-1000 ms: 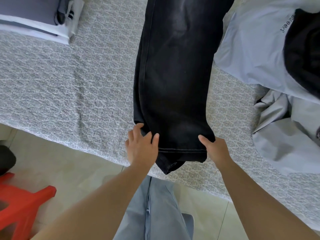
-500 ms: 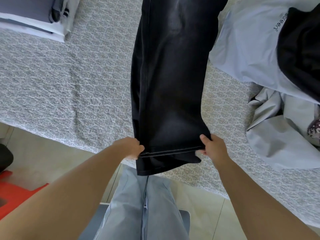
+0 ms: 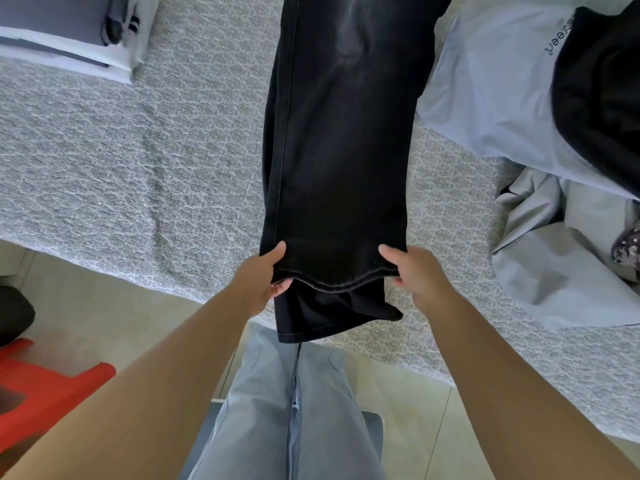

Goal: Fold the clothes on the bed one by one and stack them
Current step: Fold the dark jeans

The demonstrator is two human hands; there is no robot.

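Black jeans (image 3: pixel 339 140) lie lengthwise down the middle of the bed, legs laid one on the other, hems at the near edge. My left hand (image 3: pixel 258 280) pinches the left corner of the upper hem, thumb on top. My right hand (image 3: pixel 417 275) grips the right corner of the same hem. The upper hem is raised slightly, and the lower leg's hem hangs over the bed edge beneath it. A stack of folded clothes (image 3: pixel 65 32) sits at the far left. Unfolded clothes lie at the right: a pale blue shirt (image 3: pixel 491 84), a black garment (image 3: pixel 602 88) and a grey garment (image 3: pixel 561 258).
The bed has a grey patterned cover (image 3: pixel 138 161); its near edge runs diagonally across the view. A red plastic stool (image 3: pixel 38 386) stands on the tiled floor at the lower left. My own legs in light blue trousers (image 3: pixel 287 410) are below the jeans.
Both hands have closed on the corners of the upper hem and lifted it slightly off the lower leg. The left hand went from flat on the cloth to a pinch.
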